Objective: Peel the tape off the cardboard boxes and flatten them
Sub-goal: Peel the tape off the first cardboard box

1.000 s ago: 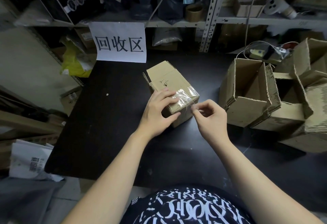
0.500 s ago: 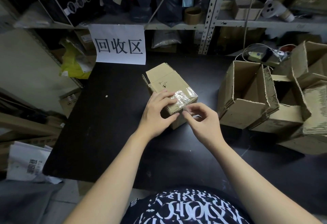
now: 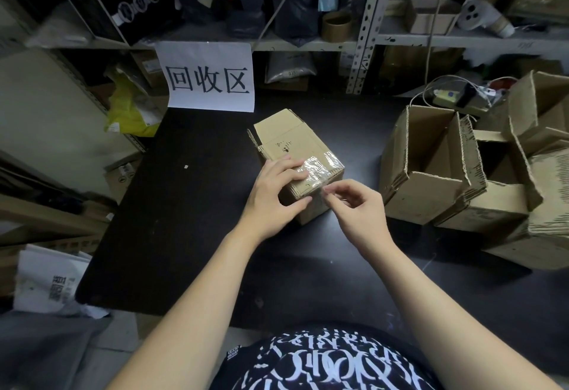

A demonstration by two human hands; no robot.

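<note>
Cardboard box (image 3: pixel 292 143): corrugated | tape (image 3: pixel 320 167): clear, crinkled | right hand (image 3: pixel 360 207) pinches tape

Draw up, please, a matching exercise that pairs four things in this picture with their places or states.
Things:
1. left hand
2. right hand
3. open boxes
4. paper sign

Places or states:
A. at the far edge of the table
B. pinches the tape at the near corner
C. heaped on the right, tops open
D. grips the taped box

Pairs: 1-D, 2-B, 3-C, 4-A.
</note>
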